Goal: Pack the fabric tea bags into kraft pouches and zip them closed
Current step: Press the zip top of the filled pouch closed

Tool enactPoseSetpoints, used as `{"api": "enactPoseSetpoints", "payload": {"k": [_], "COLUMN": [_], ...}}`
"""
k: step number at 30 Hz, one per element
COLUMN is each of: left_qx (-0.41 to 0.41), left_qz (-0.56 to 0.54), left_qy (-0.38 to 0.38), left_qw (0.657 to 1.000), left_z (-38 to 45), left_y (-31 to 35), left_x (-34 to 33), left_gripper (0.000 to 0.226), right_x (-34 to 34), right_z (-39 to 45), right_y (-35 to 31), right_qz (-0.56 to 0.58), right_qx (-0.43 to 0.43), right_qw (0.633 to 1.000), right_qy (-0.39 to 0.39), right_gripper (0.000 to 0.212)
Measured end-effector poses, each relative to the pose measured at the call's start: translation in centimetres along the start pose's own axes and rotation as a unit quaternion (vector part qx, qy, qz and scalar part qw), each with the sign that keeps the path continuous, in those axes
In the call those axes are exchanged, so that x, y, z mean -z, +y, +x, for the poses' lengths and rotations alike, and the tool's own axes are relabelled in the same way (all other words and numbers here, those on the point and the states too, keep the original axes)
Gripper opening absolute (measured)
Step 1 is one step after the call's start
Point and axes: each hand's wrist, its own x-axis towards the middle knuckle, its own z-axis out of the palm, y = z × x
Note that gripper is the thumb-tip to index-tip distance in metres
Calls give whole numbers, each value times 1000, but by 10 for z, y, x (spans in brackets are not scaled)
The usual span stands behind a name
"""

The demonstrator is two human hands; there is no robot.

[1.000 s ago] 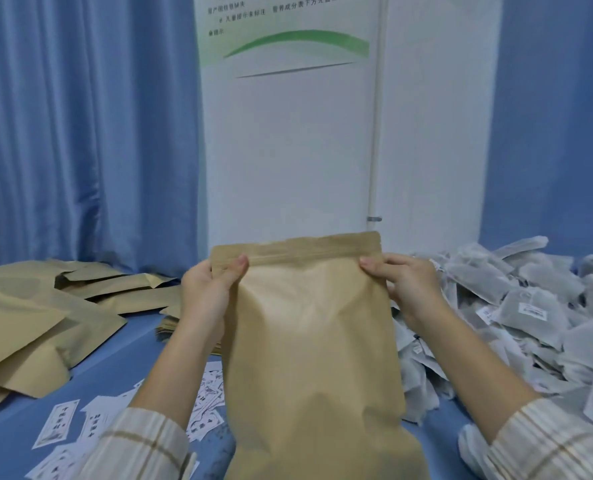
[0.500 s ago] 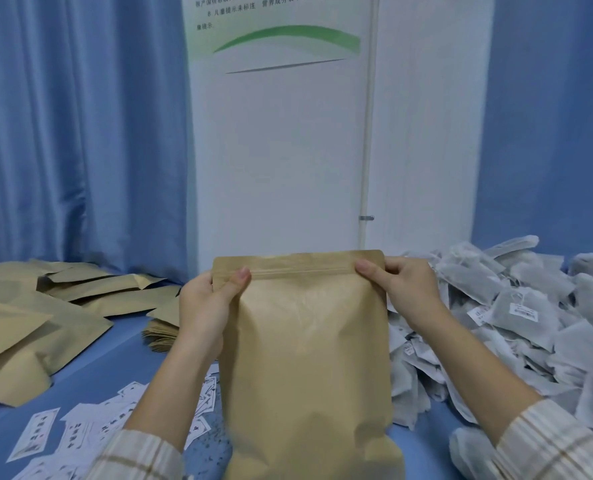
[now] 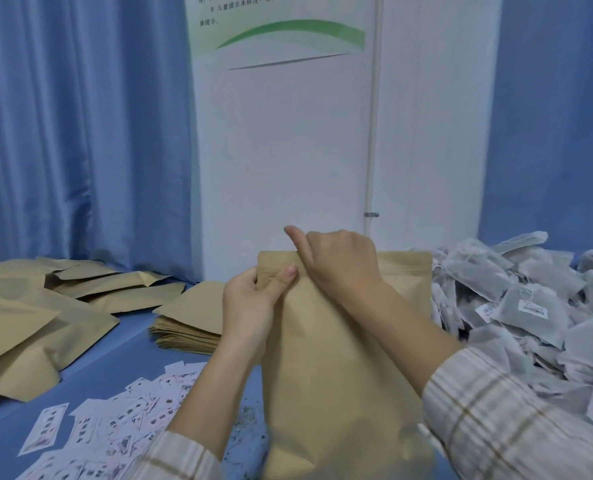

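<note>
**Both hands pinch the pouch's top edge**

The kraft pouch (image 3: 336, 358) stands upright at near centre, plump, matte tan, lightly creased. The left hand (image 3: 253, 306) pinches its top-left corner; the right hand (image 3: 340, 261) grips the top strip just beside it. Tea bags (image 3: 530, 306) are heaped to the right.

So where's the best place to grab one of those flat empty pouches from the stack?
Take the top pouch of the stack by its near pointed corner, coming from the front. It overhangs the stack's edge, so a pinch grip can get under it.
</note>
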Motion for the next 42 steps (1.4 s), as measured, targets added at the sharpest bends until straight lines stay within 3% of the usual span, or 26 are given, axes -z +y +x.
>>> {"api": "enactPoseSetpoints", "payload": {"k": [2, 4, 6, 11, 14, 16, 18, 28, 35, 42], "left_qx": [-3, -6, 5, -2, -6, -13, -24, -127, -120, -143], "left_qz": [14, 45, 46, 44, 40, 50, 52, 200, 211, 209], "left_qy": [-4, -21, -21, 60, 91, 102, 107, 82, 137, 148], "left_qw": [1000, 999, 999, 997, 995, 993, 993, 968, 960, 956], "left_z": [-2, -3, -5, -9, -11, -12, -12, -18, -13, -11], "left_y": [1, 3, 4, 3, 5, 4, 2, -2, -6, -3], "left_x": [2, 4, 5, -2, -9, -9, -7, -16, -5, 8], "left_gripper": [31, 43, 38, 26, 30, 34, 38, 34, 33, 33], "right_x": [-4, -6, -7, -10, -1, -3, -11, -9, -13, -8], "right_z": [0, -2, -4, -2, -2, -3, -3, 1, 4, -6], "right_y": [1, 2, 4, -9, -22, -22, -20, -22, 7, 38], "right_qz": [-13, 1, 29, 70, 1, -5, 89, 65, 136, 136], "right_qx": [-5, -10, -6, 12, -5, 19, 22, -17, -38, -41], "right_qw": [997, 994, 997, 993, 1000, 999, 992, 995, 983, 983], "right_qy": [80, 105, 73, -97, 1, -33, -86, -72, -122, -119], "right_gripper": [52, 50, 51, 62, 49, 50, 58, 62, 66, 65]}}
